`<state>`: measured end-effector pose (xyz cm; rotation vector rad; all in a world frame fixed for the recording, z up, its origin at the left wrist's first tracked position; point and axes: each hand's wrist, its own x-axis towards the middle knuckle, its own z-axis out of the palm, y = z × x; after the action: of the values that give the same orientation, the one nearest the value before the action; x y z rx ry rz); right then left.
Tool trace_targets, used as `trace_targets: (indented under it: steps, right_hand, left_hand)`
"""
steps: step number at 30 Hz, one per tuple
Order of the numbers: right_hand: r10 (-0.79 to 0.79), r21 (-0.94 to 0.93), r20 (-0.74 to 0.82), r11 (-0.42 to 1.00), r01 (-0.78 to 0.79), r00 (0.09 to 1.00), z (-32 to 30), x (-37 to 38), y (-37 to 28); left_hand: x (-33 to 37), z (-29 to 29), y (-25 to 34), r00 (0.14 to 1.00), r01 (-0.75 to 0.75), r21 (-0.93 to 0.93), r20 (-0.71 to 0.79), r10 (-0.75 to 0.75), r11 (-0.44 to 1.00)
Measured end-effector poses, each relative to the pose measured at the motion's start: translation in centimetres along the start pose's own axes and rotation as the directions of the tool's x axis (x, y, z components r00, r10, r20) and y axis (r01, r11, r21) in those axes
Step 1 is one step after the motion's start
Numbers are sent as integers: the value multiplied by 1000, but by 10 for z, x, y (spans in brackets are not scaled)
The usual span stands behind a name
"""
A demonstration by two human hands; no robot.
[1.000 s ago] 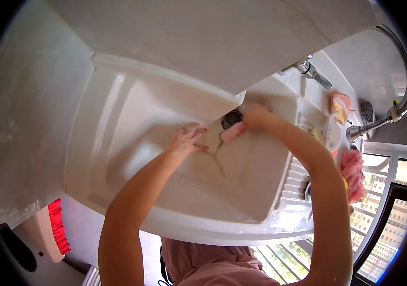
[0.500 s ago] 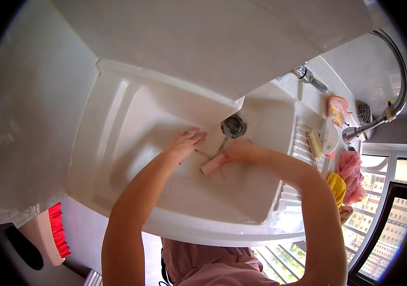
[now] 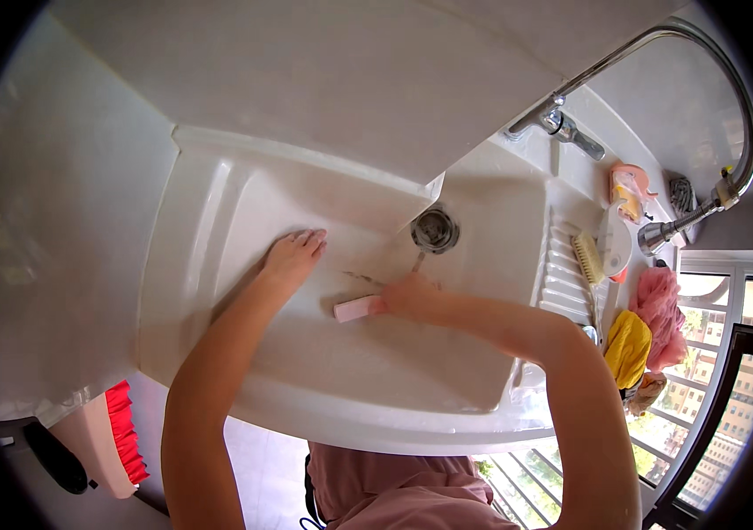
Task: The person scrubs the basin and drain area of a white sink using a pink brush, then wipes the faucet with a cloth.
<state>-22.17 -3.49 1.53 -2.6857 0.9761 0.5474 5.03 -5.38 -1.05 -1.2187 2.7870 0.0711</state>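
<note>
A: Noticed any change from half a second ago?

B: Yes. Can see the pink block (image 3: 359, 307) farther left across the sink basin (image 3: 376, 380), and turned nearer to crosswise in the view.

A: And with the right hand (image 3: 412, 294)?

B: Shifted the same way, along with the block, and a little closer to the wearer.

A: Moved the left hand (image 3: 295, 256) too?

B: Drawn farther left, with fingers less spread than in the earlier view and a wider gap to the right hand. Can also make out more of the curved chrome spout (image 3: 741, 93) at upper right.

A: Gripping anything?

B: On the right, grasping the block by one end, with the other end jutting out leftward. On the left, released, back of the hand up, fingers lightly bent, palm hidden.

A: Lying where, then, between the two?

B: In the right hand, on its left side; below and right of the left hand in the view, apart from it. Just below some dark streaks (image 3: 361, 276), and to the lower left of the drain (image 3: 435, 230).
</note>
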Motion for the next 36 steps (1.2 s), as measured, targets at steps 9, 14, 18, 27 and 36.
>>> trace_targets:
  steps: [9, 14, 18, 27, 36]
  right_hand:
    - [-121, -105, 20, 987, 122, 992, -2, 22, -35]
    - [200, 230, 276, 936, -267, 940, -53, 52, -60]
    - [20, 400, 426, 892, -208, 905, -30, 29, -84]
    - [-85, 478, 421, 867, -141, 903, 21, 12, -52]
    - [-263, 109, 445, 965, 240, 856, 30, -27, 23]
  left_hand:
    - [6, -15, 0, 999, 29, -73, 23, -27, 997]
    - [7, -29, -4, 983, 117, -199, 164, -85, 973]
    - [0, -26, -5, 980, 138, -201, 169, -105, 970]
    - [5, -11, 0, 996, 14, -165, 93, 1, 986]
    - [15, -27, 10, 961, 70, -160, 274, -24, 985]
